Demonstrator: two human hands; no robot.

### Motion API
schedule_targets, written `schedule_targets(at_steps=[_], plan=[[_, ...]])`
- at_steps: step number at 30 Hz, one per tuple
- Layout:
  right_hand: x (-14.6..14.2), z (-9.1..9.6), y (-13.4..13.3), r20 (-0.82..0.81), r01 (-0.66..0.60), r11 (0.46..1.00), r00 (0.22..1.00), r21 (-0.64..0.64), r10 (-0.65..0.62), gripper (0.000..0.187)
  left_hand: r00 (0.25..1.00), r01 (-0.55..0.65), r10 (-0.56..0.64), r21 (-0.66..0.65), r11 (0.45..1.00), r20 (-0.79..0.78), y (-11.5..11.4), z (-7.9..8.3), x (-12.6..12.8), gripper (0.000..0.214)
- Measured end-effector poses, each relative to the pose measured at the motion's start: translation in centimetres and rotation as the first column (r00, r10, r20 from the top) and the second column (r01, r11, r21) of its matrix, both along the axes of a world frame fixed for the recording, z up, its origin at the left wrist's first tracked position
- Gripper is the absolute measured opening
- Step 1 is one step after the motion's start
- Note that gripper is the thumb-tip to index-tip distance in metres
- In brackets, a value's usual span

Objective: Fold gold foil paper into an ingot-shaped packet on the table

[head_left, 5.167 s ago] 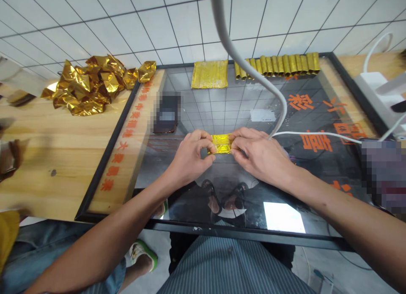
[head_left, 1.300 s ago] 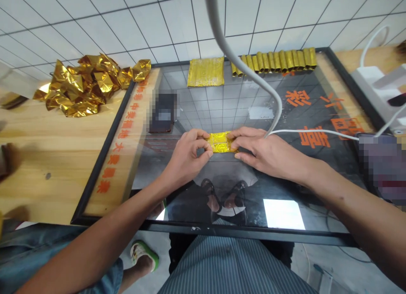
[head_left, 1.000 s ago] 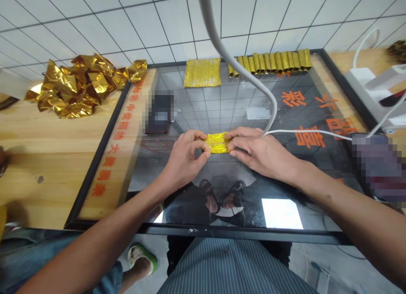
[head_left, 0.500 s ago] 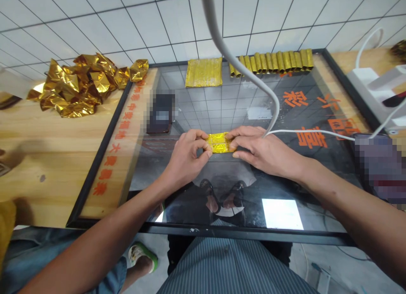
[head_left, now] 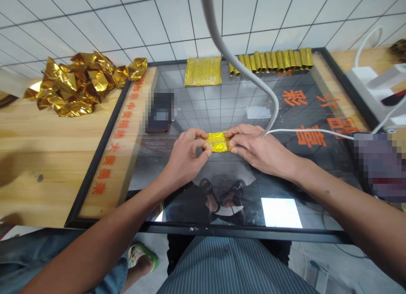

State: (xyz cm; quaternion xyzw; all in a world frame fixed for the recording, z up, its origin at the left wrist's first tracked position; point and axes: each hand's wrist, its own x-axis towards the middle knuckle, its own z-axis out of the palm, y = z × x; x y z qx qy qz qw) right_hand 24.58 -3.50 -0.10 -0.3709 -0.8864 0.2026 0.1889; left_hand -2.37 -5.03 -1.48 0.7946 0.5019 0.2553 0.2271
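A small folded piece of gold foil paper (head_left: pixel 218 142) lies on the glass-topped table (head_left: pixel 196 188) between my hands. My left hand (head_left: pixel 187 155) pinches its left end with thumb and forefinger. My right hand (head_left: pixel 257 148) pinches the right end, its fingers pressed together on the paper. At the far edge of the glass lie a flat stack of gold sheets (head_left: pixel 203 70) and a row of several rolled gold pieces (head_left: pixel 272 61).
A heap of crumpled gold foil (head_left: pixel 79 83) sits on the wooden bench at far left. A grey cable (head_left: pixel 241 70) hangs down over the middle. A white cord (head_left: pixel 311 132) runs right toward a white power strip (head_left: pixel 374 89). A dark phone (head_left: pixel 159 112) lies left of my hands.
My hands have stayed on the gold piece, drawing slightly closer together so less paper shows between them. A blurred shape at the far left edge has moved out of sight.
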Motion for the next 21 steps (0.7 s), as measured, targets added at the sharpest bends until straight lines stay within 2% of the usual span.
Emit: schedule_targets(at_steps=[11, 21], plan=[[-0.8, -0.3, -0.6, -0.076, 0.067, 0.997, 0.995, 0.022, -0.065, 0.005, 0.999, 0.015, -0.015, -0.007, 1.000, 0.033, 0.0, 0.1, -0.2, 0.007], [-1.2, -0.3, -0.8, -0.134, 0.087, 0.996, 0.987, -0.013, -0.088, 0.009, 1.000, -0.007, 0.007, -0.042, 0.999, 0.011, 0.0, 0.4, 0.1, 0.010]])
